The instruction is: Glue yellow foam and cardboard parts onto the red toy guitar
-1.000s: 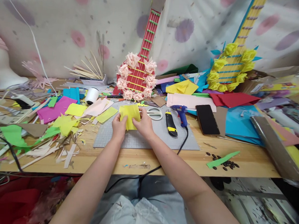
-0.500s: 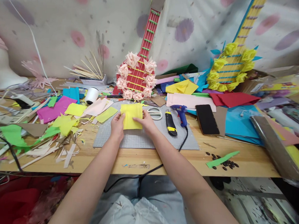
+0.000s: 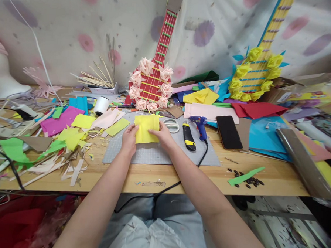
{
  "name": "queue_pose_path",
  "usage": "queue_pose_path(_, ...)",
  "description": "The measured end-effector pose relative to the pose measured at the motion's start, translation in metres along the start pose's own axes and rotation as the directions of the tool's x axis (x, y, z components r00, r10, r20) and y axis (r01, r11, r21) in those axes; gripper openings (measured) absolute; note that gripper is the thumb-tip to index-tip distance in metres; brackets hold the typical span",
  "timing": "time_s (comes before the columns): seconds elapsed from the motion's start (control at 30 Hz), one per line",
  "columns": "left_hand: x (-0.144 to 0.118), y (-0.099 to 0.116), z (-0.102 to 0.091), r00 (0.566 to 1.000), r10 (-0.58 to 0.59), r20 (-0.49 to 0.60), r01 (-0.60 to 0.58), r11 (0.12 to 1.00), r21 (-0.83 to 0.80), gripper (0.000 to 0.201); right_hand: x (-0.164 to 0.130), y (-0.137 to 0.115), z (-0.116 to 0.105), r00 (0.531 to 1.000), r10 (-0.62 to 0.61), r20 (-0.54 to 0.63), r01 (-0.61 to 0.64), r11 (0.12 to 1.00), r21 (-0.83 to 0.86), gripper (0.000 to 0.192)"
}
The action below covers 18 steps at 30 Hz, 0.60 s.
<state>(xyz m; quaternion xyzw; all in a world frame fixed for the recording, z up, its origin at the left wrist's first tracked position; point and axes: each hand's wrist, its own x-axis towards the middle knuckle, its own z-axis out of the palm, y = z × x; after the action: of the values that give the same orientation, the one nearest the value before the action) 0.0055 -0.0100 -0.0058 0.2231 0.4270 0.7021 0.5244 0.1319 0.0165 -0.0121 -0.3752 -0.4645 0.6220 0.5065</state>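
Holding: a yellow paper square [image 3: 146,128] flat over the grey cutting mat [image 3: 164,155], one hand at each side of it.
My left hand [image 3: 129,138]: at the sheet's left edge, thumb up against the paper; I cannot tell whether the fingers pinch it or only press it down.
My right hand [image 3: 165,136]: at the sheet's right edge, fingertips resting on top of the yellow paper, hand loosely curled.
Where the paper is: at the far middle of the mat, just in front of the red cardboard guitar [image 3: 153,80] ringed with pink paper flowers.
Right of my hands: white-handled scissors [image 3: 171,125] touching distance from the sheet, then a black and yellow utility knife [image 3: 188,137], then a blue glue gun [image 3: 200,126] with its cord running off the table edge.
Further right: a black phone [image 3: 228,131] lying flat.
Left of my hands: scraps of yellow, green and magenta paper [image 3: 61,121] on the wooden table [image 3: 276,178], and a white tape roll [image 3: 101,106] behind them.
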Motion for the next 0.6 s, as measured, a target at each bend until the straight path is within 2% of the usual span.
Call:
queue_pose_path(0.2,0.0011,0.0001,-0.0011,1.000,0.003,-0.004,-0.003,1.000,0.031,0.024,-0.0008,-0.0020,0.0015,0.999,-0.035,0.028,0.035,0.999,-0.016,0.056)
queue_pose_path(0.43,0.0003,0.0015,-0.0003,0.999,-0.020,-0.025,0.020,1.000,-0.019,0.024,-0.0004,-0.0022,0.0022,0.996,-0.083,0.038,0.085,0.995,-0.044,0.054)
queue_pose_path(0.6,-0.0007,0.0033,-0.0013,0.999,-0.024,0.029,0.023,1.000,0.009,0.030,0.0014,0.0009,-0.0013,0.994,-0.109,0.020,0.110,0.992,-0.062,0.051)
